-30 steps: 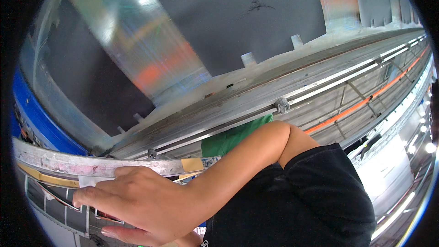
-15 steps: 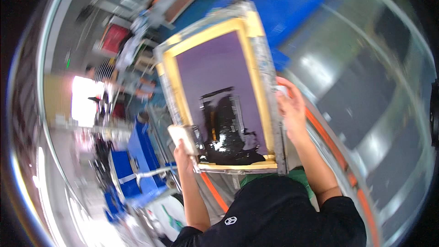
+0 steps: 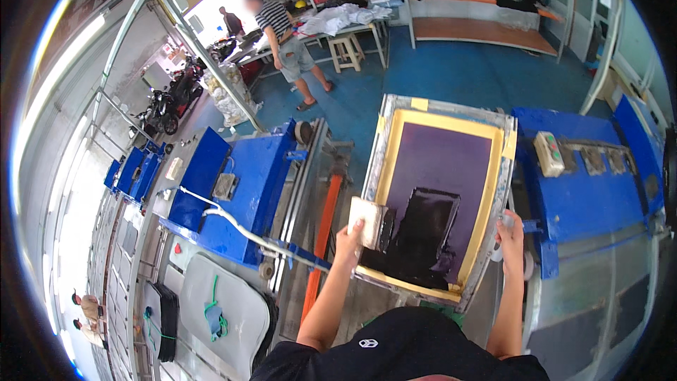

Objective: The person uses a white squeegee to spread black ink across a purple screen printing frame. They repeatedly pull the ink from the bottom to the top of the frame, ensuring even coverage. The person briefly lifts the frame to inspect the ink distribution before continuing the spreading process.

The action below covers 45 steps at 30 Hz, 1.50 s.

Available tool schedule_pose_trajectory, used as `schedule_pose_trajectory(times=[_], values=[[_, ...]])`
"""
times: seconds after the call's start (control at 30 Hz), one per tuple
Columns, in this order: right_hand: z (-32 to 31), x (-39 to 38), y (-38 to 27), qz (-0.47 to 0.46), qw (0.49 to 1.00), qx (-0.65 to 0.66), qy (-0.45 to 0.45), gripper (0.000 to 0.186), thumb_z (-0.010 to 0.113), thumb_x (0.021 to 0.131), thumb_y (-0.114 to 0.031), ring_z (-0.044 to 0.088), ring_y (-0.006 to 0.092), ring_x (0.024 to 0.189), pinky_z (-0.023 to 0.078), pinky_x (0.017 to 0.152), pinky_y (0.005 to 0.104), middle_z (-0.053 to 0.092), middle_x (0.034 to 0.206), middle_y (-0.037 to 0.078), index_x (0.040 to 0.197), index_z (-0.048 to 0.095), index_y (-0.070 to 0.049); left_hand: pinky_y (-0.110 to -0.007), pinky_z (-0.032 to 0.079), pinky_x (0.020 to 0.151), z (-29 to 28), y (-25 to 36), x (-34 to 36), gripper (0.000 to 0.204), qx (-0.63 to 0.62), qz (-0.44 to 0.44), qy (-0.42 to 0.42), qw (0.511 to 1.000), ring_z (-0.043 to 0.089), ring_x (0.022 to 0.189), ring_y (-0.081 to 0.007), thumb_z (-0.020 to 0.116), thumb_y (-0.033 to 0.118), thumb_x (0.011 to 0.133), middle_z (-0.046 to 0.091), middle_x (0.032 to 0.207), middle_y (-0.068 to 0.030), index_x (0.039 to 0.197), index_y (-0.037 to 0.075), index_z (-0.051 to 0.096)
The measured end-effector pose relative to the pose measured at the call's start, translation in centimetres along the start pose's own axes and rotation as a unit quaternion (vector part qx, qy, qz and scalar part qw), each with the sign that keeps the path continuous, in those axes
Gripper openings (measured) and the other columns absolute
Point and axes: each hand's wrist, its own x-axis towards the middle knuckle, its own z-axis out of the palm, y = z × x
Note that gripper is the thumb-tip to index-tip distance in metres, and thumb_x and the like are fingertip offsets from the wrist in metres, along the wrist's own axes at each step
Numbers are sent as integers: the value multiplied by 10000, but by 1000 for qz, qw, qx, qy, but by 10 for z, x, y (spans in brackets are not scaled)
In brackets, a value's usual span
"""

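I carry a screen-printing frame [image 3: 443,148] upright in front of me, with a yellow taped border, a purple mesh and glossy black ink over its lower part. My left hand [image 3: 350,239] is closed on a pale wooden-handled squeegee [image 3: 367,215] at the frame's left edge; its black, inky blade lies beside the mesh. My right hand [image 3: 513,233] is closed round the right edge of the frame, with a small pale grey object [image 3: 503,222] under its fingers that I cannot make out clearly.
Blue machines on rails stand left [image 3: 252,191] and right [image 3: 582,201], with an orange rail [image 3: 323,233] between. A co-worker [image 3: 289,57] stands by a garment table [image 3: 352,18] at the back. Grey padded plates [image 3: 218,310] lie lower left; more people [image 3: 90,314] are at far left.
My view has swung from panels and rails to the open workshop. The frame, out of sight at first, is now held in front of me, less tilted and lower in view than half a second ago.
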Motion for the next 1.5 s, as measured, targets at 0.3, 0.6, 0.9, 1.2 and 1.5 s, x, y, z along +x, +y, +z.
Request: schedule_pose_trajectory(times=[0.3, 0.6, 0.9, 1.2, 1.5], values=[[120, 177, -1, 13, 999, 30, -30, 296, 674, 984, -128, 580, 132, 1015, 438, 926, 289, 653, 1056, 32, 1274, 670, -71, -320, 559, 829, 26, 28, 161, 531, 38, 11, 31, 999, 704, 943, -162, 808, 343, 921, 743, 1097, -117, 1206, -86, 682], [236, 395, 27, -70, 993, -25, -94, 241, 706, 982, -222, 587, 123, 867, 468, 801, 286, 692, 988, 26, 1130, 743, -37, -299, 544, 770, 65, 52, 297, 491, 69, 3, 93, 993, 697, 867, -139, 812, 350, 913, 753, 1011, -86, 1141, -78, 727], [359, 591, 33, -92, 975, -114, -166, 237, 722, 957, -235, 525, 93, 775, 434, 726, 280, 640, 855, -21, 1124, 763, -72, -295, 511, 717, 105, 64, 464, 433, 78, 33, 202, 976, 643, 805, -104, 773, 360, 944, 738, 928, -45, 1036, -62, 754], [383, 739, -48, -91, 979, -91, -160, 272, 702, 977, -253, 560, 96, 917, 438, 827, 284, 685, 999, -6, 1166, 743, -61, -322, 508, 713, 202, 149, 648, 498, 41, 19, 162, 986, 645, 814, -141, 808, 428, 902, 717, 950, -44, 1050, -39, 717], [328, 830, -22, -52, 996, -31, 70, 233, 696, 981, -252, 543, 80, 768, 448, 682, 289, 668, 834, -10, 1103, 772, -69, -331, 515, 824, 346, 169, 801, 588, 127, 20, 29, 991, 653, 932, -160, 807, 433, 902, 727, 1083, -73, 1208, -53, 683]])
